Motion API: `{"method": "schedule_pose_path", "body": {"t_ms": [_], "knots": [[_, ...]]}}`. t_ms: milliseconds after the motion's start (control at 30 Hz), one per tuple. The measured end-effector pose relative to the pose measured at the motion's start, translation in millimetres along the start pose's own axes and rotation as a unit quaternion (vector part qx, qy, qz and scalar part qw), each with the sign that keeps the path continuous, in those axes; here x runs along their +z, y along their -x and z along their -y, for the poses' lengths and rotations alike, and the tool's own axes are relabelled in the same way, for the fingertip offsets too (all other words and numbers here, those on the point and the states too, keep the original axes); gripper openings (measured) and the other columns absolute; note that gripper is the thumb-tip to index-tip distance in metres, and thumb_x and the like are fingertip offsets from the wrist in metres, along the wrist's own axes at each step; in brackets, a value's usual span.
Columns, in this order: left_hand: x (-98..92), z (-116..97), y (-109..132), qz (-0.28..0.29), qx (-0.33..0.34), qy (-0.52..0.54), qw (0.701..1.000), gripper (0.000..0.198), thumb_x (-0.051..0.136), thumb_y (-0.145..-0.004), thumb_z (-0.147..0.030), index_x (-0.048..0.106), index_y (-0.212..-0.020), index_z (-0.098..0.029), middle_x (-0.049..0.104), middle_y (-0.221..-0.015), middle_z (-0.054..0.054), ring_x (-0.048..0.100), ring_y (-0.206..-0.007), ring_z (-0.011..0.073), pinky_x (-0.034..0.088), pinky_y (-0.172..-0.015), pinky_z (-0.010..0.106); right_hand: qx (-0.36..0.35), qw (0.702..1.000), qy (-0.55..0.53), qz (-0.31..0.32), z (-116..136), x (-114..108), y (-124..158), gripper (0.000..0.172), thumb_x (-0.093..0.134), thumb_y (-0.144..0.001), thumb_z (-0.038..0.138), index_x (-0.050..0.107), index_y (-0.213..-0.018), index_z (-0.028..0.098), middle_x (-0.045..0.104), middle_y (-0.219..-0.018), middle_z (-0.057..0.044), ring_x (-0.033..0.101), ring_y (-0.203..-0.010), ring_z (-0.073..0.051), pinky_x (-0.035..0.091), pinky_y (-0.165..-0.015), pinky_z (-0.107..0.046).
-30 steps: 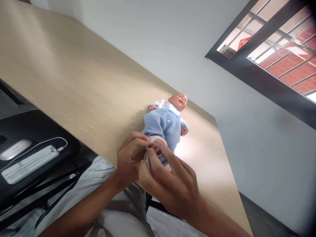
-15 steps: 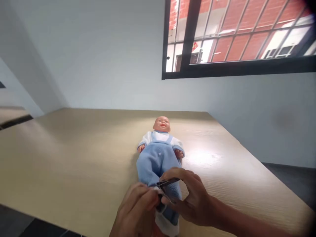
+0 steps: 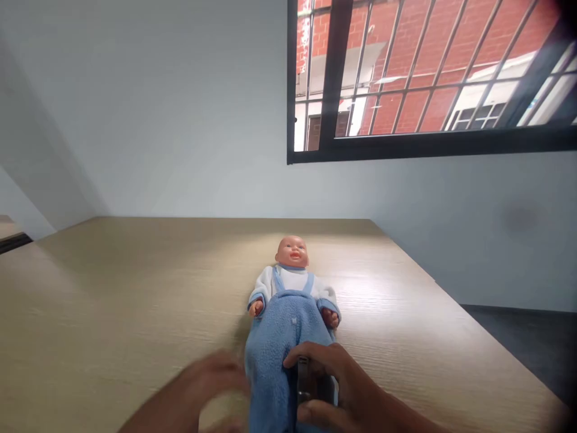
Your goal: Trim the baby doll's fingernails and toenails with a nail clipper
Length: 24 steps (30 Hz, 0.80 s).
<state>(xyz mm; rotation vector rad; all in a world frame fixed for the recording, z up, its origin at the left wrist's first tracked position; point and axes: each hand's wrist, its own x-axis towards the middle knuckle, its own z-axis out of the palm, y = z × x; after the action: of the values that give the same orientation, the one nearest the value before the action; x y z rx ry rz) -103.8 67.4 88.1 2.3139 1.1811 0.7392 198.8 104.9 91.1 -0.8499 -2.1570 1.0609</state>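
A baby doll [image 3: 294, 319] in a white top and fuzzy blue overalls lies on its back on the table, head away from me. The bottom of the frame cuts off its lower legs. Over the doll's leg, my right hand [image 3: 336, 382] is closed on a dark metal nail clipper [image 3: 303, 379], held between the thumb and fingers. To the left of the doll is my left hand [image 3: 214, 385], smeared by motion. Its thumb and fingers are apart, with nothing seen between them.
The pale wooden table [image 3: 148, 300] reaches back to a grey wall [image 3: 180, 120]. A barred window [image 3: 406, 78] with a dark frame is at the upper right. Dark floor [image 3: 509, 331] shows past the table's right edge.
My left hand has come away from the doll's foot end and moved left. My right hand still has the nail clipper, now turned upright in its grip. The camera view has tilted up.
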Motion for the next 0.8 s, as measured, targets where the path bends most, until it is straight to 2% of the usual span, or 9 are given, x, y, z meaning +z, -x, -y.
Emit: {"method": "schedule_pose_path", "body": {"t_ms": [33,100,167,233,300,400,533,633,800], "knots": [[-9.2,4.0,-13.8,-0.024,-0.027,-0.015,0.999,0.031,0.069,-0.093,-0.026,0.071,-0.123,-0.034,0.074,-0.124,0.005,0.070,-0.112,0.0259,0.059,-0.100,0.037,-0.011,1.000,-0.018,0.003,1.4,-2.8,-4.9,0.039,0.072,-0.091,0.040,0.064,-0.125,0.023,0.072,-0.086,-0.002,0.068,-0.074,-0.018,0.058,-0.069,-0.029],[-16.8,13.7,-45.5,-0.014,-0.065,-0.024,0.998,0.018,0.063,-0.095,-0.026,0.071,-0.110,-0.029,0.074,-0.113,0.004,0.071,-0.101,0.0241,0.058,-0.091,0.035,-0.021,0.999,-0.039,0.026,3.8,-9.6,-18.4,0.035,0.063,-0.097,0.034,0.059,-0.131,0.023,0.069,-0.082,0.000,0.067,-0.067,-0.015,0.056,-0.061,-0.026],[-10.9,23.6,-74.9,-0.013,-0.099,-0.047,0.994,0.020,0.062,-0.089,-0.018,0.069,-0.106,-0.025,0.072,-0.104,0.005,0.069,-0.092,0.0228,0.055,-0.084,0.033,-0.021,0.999,0.003,0.030,4.1,-16.4,-35.7,0.037,0.059,-0.098,0.025,0.054,-0.135,0.024,0.067,-0.077,0.003,0.067,-0.063,-0.014,0.056,-0.058,-0.024],[3.4,31.7,-94.8,-0.022,-0.119,-0.065,0.990,0.013,0.065,-0.082,-0.014,0.063,-0.093,-0.021,0.068,-0.095,0.003,0.066,-0.083,0.0217,0.052,-0.078,0.032,-0.024,0.995,0.098,-0.016,1.1,-21.9,-52.8,0.042,0.062,-0.095,0.019,0.052,-0.135,0.025,0.067,-0.076,0.004,0.068,-0.065,-0.015,0.056,-0.061,-0.025],[19.4,37.4,-103.7,-0.033,-0.126,-0.068,0.989,0.010,0.063,-0.083,-0.015,0.058,-0.090,-0.021,0.066,-0.091,0.003,0.063,-0.078,0.0208,0.049,-0.072,0.031,-0.018,0.982,0.176,-0.063,-4.2,-25.1,-65.5,0.043,0.064,-0.093,0.016,0.052,-0.134,0.025,0.068,-0.075,0.004,0.068,-0.067,-0.016,0.057,-0.064,-0.027],[34.5,42.2,-106.4,-0.067,-0.124,-0.063,0.988,0.011,0.053,-0.085,-0.010,0.052,-0.083,-0.021,0.063,-0.087,0.002,0.060,-0.072,0.0183,0.045,-0.066,0.028,-0.007,0.974,0.214,-0.070,-12.0,-25.8,-72.6,0.040,0.066,-0.091,0.014,0.057,-0.128,0.025,0.069,-0.075,0.004,0.067,-0.063,-0.016,0.054,-0.060,-0.026],[29.6,41.8,-117.8,-0.118,-0.106,-0.027,0.987,0.016,0.055,-0.078,-0.008,0.048,-0.074,-0.021,0.058,-0.072,-0.002,0.057,-0.062,0.0149,0.041,-0.058,0.025,-0.016,0.961,0.272,-0.049,-17.2,-23.8,-70.0,0.047,0.068,-0.086,0.008,0.061,-0.128,0.027,0.076,-0.094,0.001,0.070,-0.067,-0.016,0.058,-0.064,-0.026],[19.2,41.1,-136.4,-0.154,-0.095,0.010,0.983,0.012,0.059,-0.080,-0.014,0.053,-0.073,-0.021,0.055,-0.061,-0.005,0.053,-0.053,0.0130,0.039,-0.052,0.023,-0.034,0.951,0.304,-0.041,-21.5,-22.2,-67.8,0.052,0.070,-0.083,0.006,0.062,-0.130,0.027,0.078,-0.104,0.000,0.075,-0.076,-0.017,0.062,-0.070,-0.027],[31.5,58.3,-150.1,-0.224,-0.025,0.032,0.974,0.009,0.061,-0.083,-0.013,0.059,-0.085,-0.021,0.061,-0.067,-0.005,0.056,-0.054,0.0117,0.047,-0.056,0.023,-0.094,0.934,0.339,-0.067,-25.9,-23.6,-61.7,0.046,0.070,-0.097,0.032,0.058,-0.140,0.026,0.080,-0.116,-0.006,0.080,-0.090,-0.021,0.066,-0.073,-0.027]]}}
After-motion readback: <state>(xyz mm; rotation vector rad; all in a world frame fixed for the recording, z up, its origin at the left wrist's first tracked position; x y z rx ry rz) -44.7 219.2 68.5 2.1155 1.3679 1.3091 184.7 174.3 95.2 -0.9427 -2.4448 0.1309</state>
